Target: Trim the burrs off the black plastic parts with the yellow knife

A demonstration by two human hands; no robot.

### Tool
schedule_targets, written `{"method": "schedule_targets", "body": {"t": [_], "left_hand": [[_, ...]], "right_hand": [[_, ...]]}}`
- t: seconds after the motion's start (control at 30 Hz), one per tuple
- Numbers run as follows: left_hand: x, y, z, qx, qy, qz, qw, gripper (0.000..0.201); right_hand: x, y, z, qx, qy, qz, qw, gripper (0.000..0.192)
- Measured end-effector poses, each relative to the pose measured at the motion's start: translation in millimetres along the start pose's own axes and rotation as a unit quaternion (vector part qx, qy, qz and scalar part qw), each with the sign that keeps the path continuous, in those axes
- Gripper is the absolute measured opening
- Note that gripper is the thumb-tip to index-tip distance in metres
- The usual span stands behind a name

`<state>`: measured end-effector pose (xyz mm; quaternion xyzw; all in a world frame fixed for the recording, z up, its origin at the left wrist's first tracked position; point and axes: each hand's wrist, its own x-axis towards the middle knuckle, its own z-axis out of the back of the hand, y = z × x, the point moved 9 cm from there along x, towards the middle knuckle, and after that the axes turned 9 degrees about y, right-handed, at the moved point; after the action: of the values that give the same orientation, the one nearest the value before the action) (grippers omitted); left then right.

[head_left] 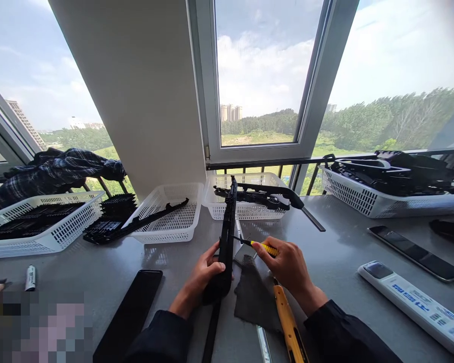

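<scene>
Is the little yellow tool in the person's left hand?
No, the right hand grips the yellow tool, while the left hand holds the long black part.

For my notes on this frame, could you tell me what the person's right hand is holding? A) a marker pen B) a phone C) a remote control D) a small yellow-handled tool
D: the right hand grips a small yellow-handled tool, its tip against the long black part held by the left hand.
</scene>
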<state>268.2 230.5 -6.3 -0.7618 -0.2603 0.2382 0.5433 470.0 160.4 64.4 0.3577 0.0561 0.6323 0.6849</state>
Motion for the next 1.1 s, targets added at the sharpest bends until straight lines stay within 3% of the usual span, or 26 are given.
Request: {"method": "schedule_targets", "body": {"t": [0.33, 0.57, 0.7, 0.9, 1.0, 1.1], "left_hand": [[2, -3, 20.0, -0.035, -0.079, -0.050, 0.995, 0.110], [0, -3, 10.8, -0.021, -0.040, -0.015, 0.999, 0.111], [0, 2, 3.2, -0.006, 0.003, -0.014, 1.000, 0.100], [1, 3, -13.6, -0.049, 0.078, -0.027, 0.995, 0.068], [2, -1, -16.9, -0.053, 0.071, -0.033, 0.996, 0.060], [0, -5, -16.2, -0.028, 0.029, -0.023, 0.999, 0.054]], "right_hand": [[-5, 23, -20, -0.012, 0.088, 0.078, 0.993, 0.054], [-2, 15, -16, -0.024, 0.064, 0.056, 0.996, 0.060], [1, 2, -8, -0.013, 0.018, 0.019, 1.000, 0.064], [1, -9, 0, -0.026, -0.021, -0.007, 0.999, 0.068], [0, -3, -5, -0.026, -0.004, 0.010, 1.000, 0.066], [-1, 6, -14, -0.021, 0.034, 0.033, 0.999, 0.064]]}}
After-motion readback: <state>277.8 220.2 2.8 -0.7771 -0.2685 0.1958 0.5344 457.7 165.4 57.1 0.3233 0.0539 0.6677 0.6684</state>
